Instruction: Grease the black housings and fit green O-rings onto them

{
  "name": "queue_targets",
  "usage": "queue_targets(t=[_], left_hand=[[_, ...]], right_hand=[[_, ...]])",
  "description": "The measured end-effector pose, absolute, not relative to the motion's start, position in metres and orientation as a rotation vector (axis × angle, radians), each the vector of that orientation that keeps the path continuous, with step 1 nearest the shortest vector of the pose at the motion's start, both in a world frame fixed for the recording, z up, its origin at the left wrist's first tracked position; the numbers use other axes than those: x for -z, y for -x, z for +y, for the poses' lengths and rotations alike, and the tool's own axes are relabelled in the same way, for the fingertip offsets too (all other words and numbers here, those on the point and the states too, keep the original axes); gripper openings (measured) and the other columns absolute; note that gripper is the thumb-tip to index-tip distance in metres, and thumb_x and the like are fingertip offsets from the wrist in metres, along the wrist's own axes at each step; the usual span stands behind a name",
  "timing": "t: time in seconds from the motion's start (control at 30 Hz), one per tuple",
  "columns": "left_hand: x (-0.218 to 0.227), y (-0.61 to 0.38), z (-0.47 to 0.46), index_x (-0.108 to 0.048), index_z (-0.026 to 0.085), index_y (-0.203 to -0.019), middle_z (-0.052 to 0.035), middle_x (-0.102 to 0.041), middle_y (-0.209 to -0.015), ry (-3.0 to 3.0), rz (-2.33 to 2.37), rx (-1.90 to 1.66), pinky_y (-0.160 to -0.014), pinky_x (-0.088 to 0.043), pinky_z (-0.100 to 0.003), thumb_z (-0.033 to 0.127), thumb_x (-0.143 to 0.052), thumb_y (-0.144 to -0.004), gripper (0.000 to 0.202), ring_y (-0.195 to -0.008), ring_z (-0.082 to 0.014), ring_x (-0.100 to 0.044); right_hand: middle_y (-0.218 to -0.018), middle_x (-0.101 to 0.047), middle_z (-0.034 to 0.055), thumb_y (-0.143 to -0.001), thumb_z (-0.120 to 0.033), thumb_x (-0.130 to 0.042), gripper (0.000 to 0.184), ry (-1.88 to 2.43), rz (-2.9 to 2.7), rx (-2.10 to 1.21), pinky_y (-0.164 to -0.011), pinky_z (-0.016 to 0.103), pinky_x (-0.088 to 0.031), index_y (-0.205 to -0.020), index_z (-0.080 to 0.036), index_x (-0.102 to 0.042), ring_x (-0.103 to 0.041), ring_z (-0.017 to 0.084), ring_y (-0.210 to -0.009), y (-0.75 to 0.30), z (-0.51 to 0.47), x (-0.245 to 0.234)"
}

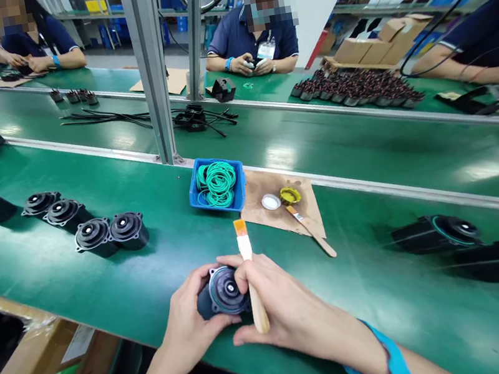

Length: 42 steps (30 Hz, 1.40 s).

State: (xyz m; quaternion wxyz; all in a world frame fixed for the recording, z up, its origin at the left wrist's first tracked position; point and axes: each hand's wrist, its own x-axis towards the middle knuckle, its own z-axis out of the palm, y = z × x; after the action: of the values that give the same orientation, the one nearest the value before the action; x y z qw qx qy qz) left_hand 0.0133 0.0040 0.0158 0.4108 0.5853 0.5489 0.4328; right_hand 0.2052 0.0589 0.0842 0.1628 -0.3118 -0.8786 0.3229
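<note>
My left hand (pixel 192 313) is wrapped round a black motor housing (pixel 226 290) near the table's front edge. A thin green ring lies round the housing's stepped top. In my right hand (pixel 274 300) is a paintbrush (pixel 243 241), its orange bristles pointing away from me and its wooden handle toward me. My right fingers also reach against the housing's right side. Beyond my hands stands a blue bin (pixel 194 203) of green rubber rings (pixel 216 182). A second paintbrush (pixel 312 232) rests partly on a cardboard sheet (pixel 278 223), beside a yellow-rimmed pot (pixel 289 195) and a white lid (pixel 271 201).
Several black housings (pixel 92 235) stand to the left on the green table (pixel 170 256). More housings with green rings (pixel 437 233) lie at the right. A metal post (pixel 149 70) rises behind the bin. Across the conveyor (pixel 369 162), co-workers (pixel 254 34) handle parts.
</note>
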Motion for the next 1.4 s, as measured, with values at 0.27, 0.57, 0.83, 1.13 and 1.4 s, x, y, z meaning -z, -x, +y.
queue_targets(t=[0.27,0.57,0.83,1.13,1.4], left_hand=[[-0.016,-0.013,-0.001,-0.056,0.027,-0.122,-0.0017,-0.072,-0.116,-1.497,1.325,-1.094,-0.092,-0.057,-0.033,0.011,-0.087,-0.067,0.065,-0.103,-0.0218,-0.072],[-0.013,-0.011,-0.004,-0.054,0.029,-0.125,-0.0053,-0.068,-0.128,-1.617,1.263,-1.119,-0.099,-0.054,-0.035,0.020,-0.082,-0.077,0.056,-0.117,-0.0227,-0.068],[-0.015,-0.011,-0.003,-0.053,0.030,-0.127,-0.0050,-0.068,-0.127,-1.618,1.304,-1.101,-0.098,-0.055,-0.036,0.022,-0.082,-0.077,0.059,-0.113,-0.0228,-0.069],[-0.013,-0.012,0.000,-0.050,0.027,-0.131,-0.0051,-0.070,-0.121,-1.769,1.399,-1.075,-0.094,-0.057,-0.032,0.026,-0.079,-0.079,0.059,-0.108,-0.0225,-0.070],[-0.005,0.013,0.008,-0.033,0.024,-0.155,-0.0153,-0.058,-0.142,-2.376,1.517,-1.036,-0.098,-0.058,-0.044,0.051,-0.069,-0.087,0.081,-0.120,-0.0346,-0.065]], right_hand=[[-0.131,-0.059,0.0080,-0.077,-0.013,-0.083,0.052,0.809,-2.422,-1.244,-0.090,0.035,-0.049,-0.098,-0.026,-0.037,-0.061,0.022,-0.112,-0.218,0.072,-0.093],[-0.117,-0.064,0.0051,-0.076,-0.002,-0.071,0.047,0.844,-2.443,-1.278,-0.095,0.041,-0.051,-0.094,-0.027,-0.036,-0.061,0.025,-0.114,-0.229,0.074,-0.101],[-0.127,-0.063,0.0078,-0.079,-0.002,-0.063,0.040,0.795,-2.424,-1.290,-0.094,0.036,-0.052,-0.096,-0.027,-0.037,-0.061,0.022,-0.116,-0.228,0.074,-0.100],[-0.132,-0.060,0.0095,-0.078,-0.016,-0.081,0.049,0.865,-2.398,-1.226,-0.091,0.036,-0.051,-0.095,-0.026,-0.036,-0.061,0.023,-0.112,-0.215,0.069,-0.093],[-0.099,-0.064,0.0048,-0.071,-0.025,-0.077,0.044,1.085,-2.368,-0.515,-0.074,0.029,-0.051,-0.094,-0.025,-0.039,-0.061,0.020,-0.084,-0.223,0.065,-0.086]])
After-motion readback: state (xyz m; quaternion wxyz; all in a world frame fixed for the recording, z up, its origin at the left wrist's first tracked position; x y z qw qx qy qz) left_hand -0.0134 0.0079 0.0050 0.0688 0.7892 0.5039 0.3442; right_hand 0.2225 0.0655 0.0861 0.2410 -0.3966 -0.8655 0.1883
